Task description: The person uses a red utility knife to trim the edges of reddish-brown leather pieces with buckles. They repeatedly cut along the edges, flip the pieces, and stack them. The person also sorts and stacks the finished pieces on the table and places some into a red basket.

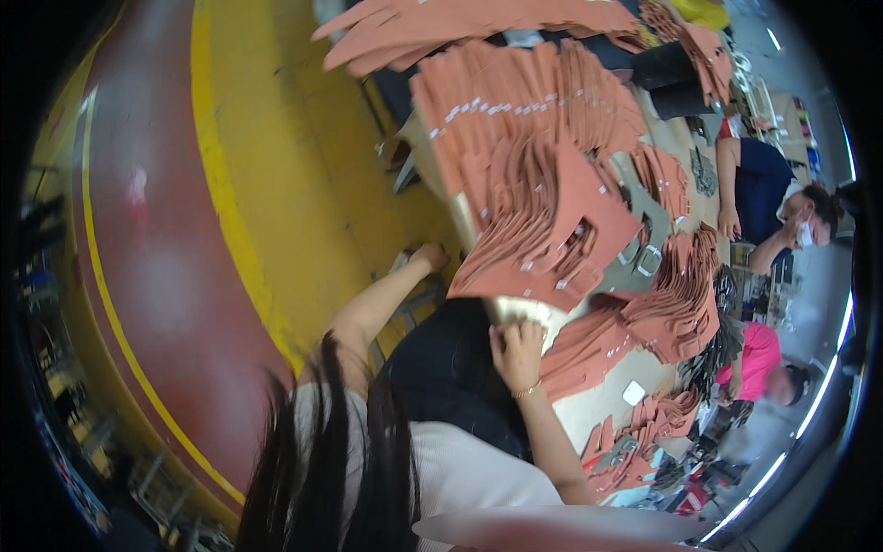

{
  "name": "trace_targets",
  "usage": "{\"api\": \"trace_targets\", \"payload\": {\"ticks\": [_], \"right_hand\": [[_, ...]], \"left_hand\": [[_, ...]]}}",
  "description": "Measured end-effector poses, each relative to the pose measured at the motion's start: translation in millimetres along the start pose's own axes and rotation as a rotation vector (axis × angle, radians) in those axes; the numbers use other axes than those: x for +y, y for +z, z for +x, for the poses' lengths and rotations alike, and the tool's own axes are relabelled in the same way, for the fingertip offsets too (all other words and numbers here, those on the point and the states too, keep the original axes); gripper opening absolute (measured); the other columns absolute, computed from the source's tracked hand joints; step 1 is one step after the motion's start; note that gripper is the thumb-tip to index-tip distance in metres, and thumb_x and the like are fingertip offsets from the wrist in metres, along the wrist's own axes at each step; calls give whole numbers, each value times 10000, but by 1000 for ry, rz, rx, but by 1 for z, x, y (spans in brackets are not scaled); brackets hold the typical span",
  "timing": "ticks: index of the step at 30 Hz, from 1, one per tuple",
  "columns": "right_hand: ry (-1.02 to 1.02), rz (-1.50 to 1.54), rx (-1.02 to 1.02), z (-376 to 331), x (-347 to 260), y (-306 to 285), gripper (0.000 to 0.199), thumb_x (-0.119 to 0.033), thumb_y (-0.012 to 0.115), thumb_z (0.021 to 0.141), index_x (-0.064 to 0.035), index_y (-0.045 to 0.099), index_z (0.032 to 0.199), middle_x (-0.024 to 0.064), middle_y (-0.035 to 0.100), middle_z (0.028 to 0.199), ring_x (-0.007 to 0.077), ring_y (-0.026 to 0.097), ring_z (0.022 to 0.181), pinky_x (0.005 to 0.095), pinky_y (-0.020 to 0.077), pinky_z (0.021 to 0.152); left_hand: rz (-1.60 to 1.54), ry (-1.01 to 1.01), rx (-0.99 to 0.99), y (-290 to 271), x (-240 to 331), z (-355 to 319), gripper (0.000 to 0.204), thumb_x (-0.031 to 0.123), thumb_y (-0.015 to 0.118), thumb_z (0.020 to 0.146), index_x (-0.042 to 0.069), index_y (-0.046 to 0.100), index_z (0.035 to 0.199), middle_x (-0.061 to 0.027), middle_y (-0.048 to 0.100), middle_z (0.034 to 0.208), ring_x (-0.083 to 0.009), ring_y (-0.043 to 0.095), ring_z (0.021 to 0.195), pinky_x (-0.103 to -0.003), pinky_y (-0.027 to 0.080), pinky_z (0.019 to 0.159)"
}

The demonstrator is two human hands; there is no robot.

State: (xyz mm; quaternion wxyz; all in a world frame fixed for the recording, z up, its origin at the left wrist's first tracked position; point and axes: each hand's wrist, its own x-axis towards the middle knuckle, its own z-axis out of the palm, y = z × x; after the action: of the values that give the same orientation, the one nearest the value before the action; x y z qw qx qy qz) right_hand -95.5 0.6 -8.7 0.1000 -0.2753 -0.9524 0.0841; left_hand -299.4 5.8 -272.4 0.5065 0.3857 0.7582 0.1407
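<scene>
My right hand (518, 351), with a thin bracelet at its wrist, rests at the edge of the pale table (589, 405). Its fingers are spread and slightly bent, with nothing visible in them. Just beyond it lies a fanned stack of orange-brown leather-like cut pieces (538, 207) with cut-out openings and small white labels. My left hand (429, 258) reaches out low on the left, beside a grey metal stool (418, 304); its fingers are blurred and partly hidden, so any hold does not show.
More stacked orange-brown pieces (676, 304) and grey-green pieces (644, 225) cover the table. A black cylinder (676, 78) stands at the far end. Two people, in a dark top (763, 170) and a pink top (759, 359), are across the table. Yellow floor (303, 166) lies left.
</scene>
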Motion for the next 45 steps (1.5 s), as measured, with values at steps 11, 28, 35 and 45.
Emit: {"api": "trace_targets", "payload": {"ticks": [11, 28, 35, 45], "right_hand": [[98, 196, -152, -5, 17, -5, 132, -208, 718, 746, -167, 610, 809, 10, 501, 785, 201, 487, 714, 354, 392, 633], [158, 392, -297, -2, 34, -1, 199, -224, 673, 736, -185, 651, 930, 1, 556, 867, 205, 572, 862, 370, 458, 709], [167, 377, -281, 2, 33, 1, 201, -218, 669, 731, -188, 642, 927, 2, 548, 869, 201, 564, 853, 367, 451, 720], [148, 303, -207, -1, 30, -3, 204, -209, 665, 723, -192, 631, 923, 2, 536, 872, 195, 552, 841, 362, 441, 736]], "left_hand": [[338, -89, -90, -2, 16, 135, 500, 368, 514, 865, -3, 592, 1190, -230, 599, 1162, -365, 598, 1068, -425, 491, 899], [430, -91, -114, -2, 4, 199, 545, 392, 499, 880, -13, 533, 1244, -236, 529, 1242, -376, 552, 1125, -455, 485, 901], [452, -80, -119, -1, 0, 211, 565, 402, 492, 887, -16, 509, 1266, -238, 501, 1275, -381, 533, 1149, -468, 482, 902], [515, -31, -113, -11, 6, 213, 595, 416, 483, 896, -22, 474, 1298, -242, 460, 1321, -388, 506, 1183, -486, 478, 903]]}}
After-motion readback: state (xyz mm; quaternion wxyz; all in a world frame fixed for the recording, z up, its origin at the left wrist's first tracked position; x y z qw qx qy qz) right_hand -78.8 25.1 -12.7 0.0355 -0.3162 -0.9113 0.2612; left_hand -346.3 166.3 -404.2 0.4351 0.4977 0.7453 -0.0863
